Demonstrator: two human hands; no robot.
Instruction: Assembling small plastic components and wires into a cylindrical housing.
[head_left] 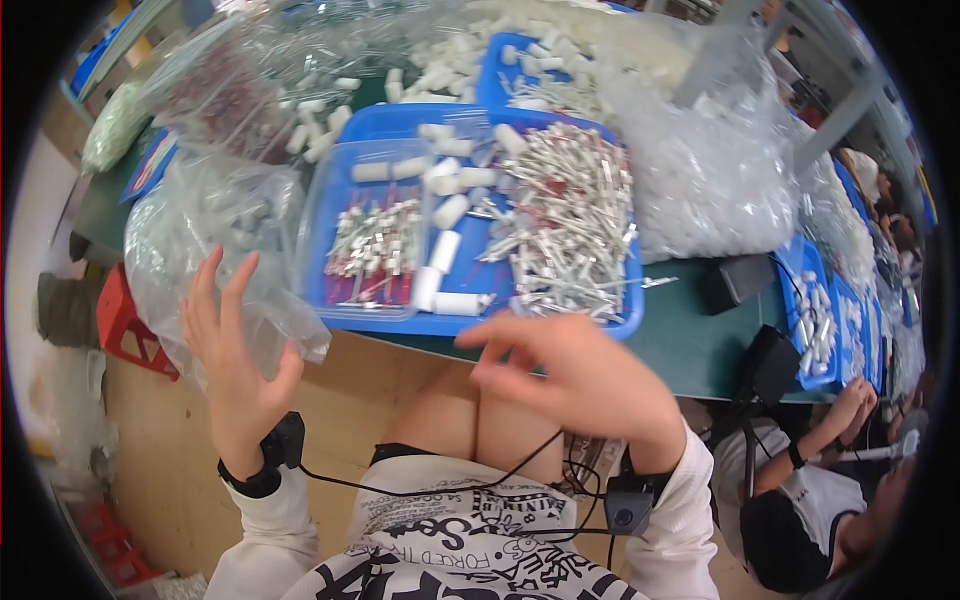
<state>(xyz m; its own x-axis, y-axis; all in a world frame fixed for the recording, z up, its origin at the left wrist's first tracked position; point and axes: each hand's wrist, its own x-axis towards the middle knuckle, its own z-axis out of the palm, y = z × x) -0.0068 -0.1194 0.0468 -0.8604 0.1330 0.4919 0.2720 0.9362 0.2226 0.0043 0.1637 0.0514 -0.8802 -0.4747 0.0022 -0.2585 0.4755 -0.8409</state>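
Note:
My left hand point(238, 355) is raised beside the tray with fingers spread and nothing in it, in front of a clear plastic bag point(215, 215). My right hand point(580, 375) hovers at the tray's near edge, slightly blurred, fingers bent and apart with nothing visible in them. A blue tray point(470, 326) lies on the green table. Its right side holds a pile of thin metallic pieces with red parts point(565, 220). White cylinders point(444, 252) lie down its middle. On its left sits a clear plastic box point(372, 318) with more of the thin pieces point(375, 240).
A big clear bag of white pieces point(715, 150) stands right of the tray; loose white cylinders point(440, 75) lie behind it. Black boxes point(738, 283) sit near the table's right edge. A red stool point(135, 325) stands at left. Another person point(800, 500) works at right.

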